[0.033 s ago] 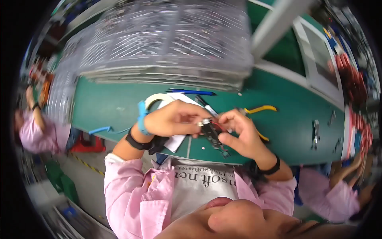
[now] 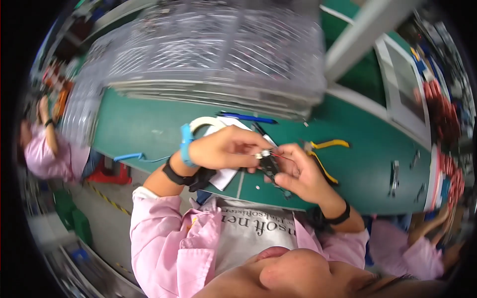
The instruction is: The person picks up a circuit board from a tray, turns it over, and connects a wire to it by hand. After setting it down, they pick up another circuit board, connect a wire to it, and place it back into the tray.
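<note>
Two bare hands fill the middle of my feed from the head camera, working close together above a green table [image 2: 149, 124]. Between them I see a small black device [image 2: 269, 164], tilted, with its near end leaning toward the right. The left hand [image 2: 216, 150] pinches its pale, silvery far end between thumb and fingers; the right hand [image 2: 302, 174] grips its side, thumb nearest the body. A thin red wire [image 2: 280, 156] runs from the device toward the right fingers (I cannot make out where it ends).

Around the left wrist I see a light blue strap [image 2: 186, 145], and a light blue cord [image 2: 130, 157] lies left of it. Just beyond the left hand is a roll of pale tape [image 2: 206, 119]; white paper [image 2: 224, 180] shows beneath that hand. A blue pen [image 2: 248, 117] lies farther out, before stacked clear trays [image 2: 218, 64]. Yellow-handled pliers [image 2: 332, 143] lie just right of the right hand.
</note>
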`<action>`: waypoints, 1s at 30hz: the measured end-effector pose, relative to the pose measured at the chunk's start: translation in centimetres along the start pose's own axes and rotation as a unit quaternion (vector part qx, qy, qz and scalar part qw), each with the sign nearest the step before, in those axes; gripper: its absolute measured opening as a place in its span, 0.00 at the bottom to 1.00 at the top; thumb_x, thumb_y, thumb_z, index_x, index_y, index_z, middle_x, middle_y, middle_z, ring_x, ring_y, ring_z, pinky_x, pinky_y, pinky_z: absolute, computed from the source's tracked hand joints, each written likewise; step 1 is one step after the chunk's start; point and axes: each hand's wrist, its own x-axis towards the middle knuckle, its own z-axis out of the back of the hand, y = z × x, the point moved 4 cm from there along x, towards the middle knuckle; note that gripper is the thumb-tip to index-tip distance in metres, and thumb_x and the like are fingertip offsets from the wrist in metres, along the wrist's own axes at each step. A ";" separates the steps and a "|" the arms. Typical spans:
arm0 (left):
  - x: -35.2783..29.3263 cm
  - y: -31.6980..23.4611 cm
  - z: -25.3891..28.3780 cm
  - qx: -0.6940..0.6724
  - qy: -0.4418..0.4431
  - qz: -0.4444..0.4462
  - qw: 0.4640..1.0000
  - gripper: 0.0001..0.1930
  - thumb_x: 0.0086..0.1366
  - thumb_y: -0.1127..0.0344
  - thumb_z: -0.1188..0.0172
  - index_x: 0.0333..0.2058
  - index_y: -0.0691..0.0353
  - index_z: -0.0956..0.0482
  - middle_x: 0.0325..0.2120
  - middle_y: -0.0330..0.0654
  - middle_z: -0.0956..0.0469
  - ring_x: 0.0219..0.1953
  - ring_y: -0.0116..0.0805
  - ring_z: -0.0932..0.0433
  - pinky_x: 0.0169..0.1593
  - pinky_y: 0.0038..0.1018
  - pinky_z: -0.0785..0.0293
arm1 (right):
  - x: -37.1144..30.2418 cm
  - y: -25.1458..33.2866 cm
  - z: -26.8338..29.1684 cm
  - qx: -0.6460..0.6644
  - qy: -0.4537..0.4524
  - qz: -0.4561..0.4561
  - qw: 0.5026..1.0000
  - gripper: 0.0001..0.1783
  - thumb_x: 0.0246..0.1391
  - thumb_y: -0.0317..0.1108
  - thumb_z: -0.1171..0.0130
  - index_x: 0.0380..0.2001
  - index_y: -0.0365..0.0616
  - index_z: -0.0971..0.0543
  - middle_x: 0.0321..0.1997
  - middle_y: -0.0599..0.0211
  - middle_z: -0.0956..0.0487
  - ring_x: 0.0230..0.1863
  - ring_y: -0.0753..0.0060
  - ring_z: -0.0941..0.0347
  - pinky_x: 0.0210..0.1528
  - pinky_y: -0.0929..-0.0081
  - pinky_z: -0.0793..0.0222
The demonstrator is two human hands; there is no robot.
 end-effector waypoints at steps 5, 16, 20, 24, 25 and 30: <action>-2.1 1.0 0.6 -0.017 -0.027 -0.063 0.998 0.17 0.55 0.75 0.49 0.45 0.70 0.34 0.29 0.42 0.27 0.29 0.25 0.27 0.36 0.21 0.30 | 0.2 1.4 1.7 -0.175 0.050 -0.114 0.977 0.19 0.48 0.22 0.55 0.47 0.36 0.37 0.23 0.61 0.27 0.17 0.79 0.33 0.21 0.83 0.37; -2.6 0.3 2.4 0.066 -0.046 -0.128 0.989 0.12 0.58 0.69 0.49 0.39 0.69 0.31 0.26 0.41 0.26 0.29 0.25 0.27 0.36 0.21 0.30 | -3.3 7.1 17.9 -0.805 -0.269 0.005 0.528 0.29 0.36 0.33 0.42 0.46 0.41 0.34 0.34 0.50 0.27 0.36 0.51 0.31 0.39 0.63 0.36; -4.6 -4.4 6.0 0.124 -0.206 -0.187 0.953 0.11 0.56 0.68 0.48 0.36 0.69 0.29 0.26 0.42 0.25 0.29 0.25 0.26 0.33 0.21 0.29 | -1.3 7.5 14.1 -0.675 -0.257 -0.022 0.691 0.27 0.35 0.34 0.40 0.42 0.36 0.31 0.30 0.54 0.26 0.32 0.60 0.30 0.36 0.71 0.34; -7.0 -9.6 11.4 0.579 -0.343 -0.165 0.721 0.08 0.50 0.70 0.46 0.29 0.69 0.27 0.23 0.48 0.26 0.25 0.37 0.25 0.30 0.25 0.29 | 0.2 6.3 11.0 -0.572 -0.144 0.024 0.807 0.21 0.37 0.29 0.41 0.39 0.34 0.29 0.26 0.58 0.26 0.26 0.71 0.30 0.31 0.78 0.34; -6.8 -10.4 14.1 0.593 -0.373 -0.130 0.702 0.08 0.49 0.70 0.46 0.28 0.69 0.27 0.22 0.50 0.26 0.26 0.39 0.25 0.29 0.27 0.29 | 0.0 6.3 10.7 -0.570 -0.143 0.028 0.808 0.21 0.37 0.29 0.41 0.39 0.34 0.29 0.26 0.58 0.26 0.26 0.71 0.30 0.31 0.78 0.34; -5.7 -11.0 28.6 0.695 -0.428 0.092 0.571 0.11 0.45 0.67 0.47 0.27 0.67 0.25 0.23 0.52 0.25 0.29 0.46 0.26 0.34 0.36 0.30 | -0.4 5.8 8.2 -0.569 -0.128 0.076 0.809 0.17 0.39 0.25 0.43 0.37 0.33 0.28 0.23 0.61 0.26 0.24 0.75 0.31 0.30 0.81 0.34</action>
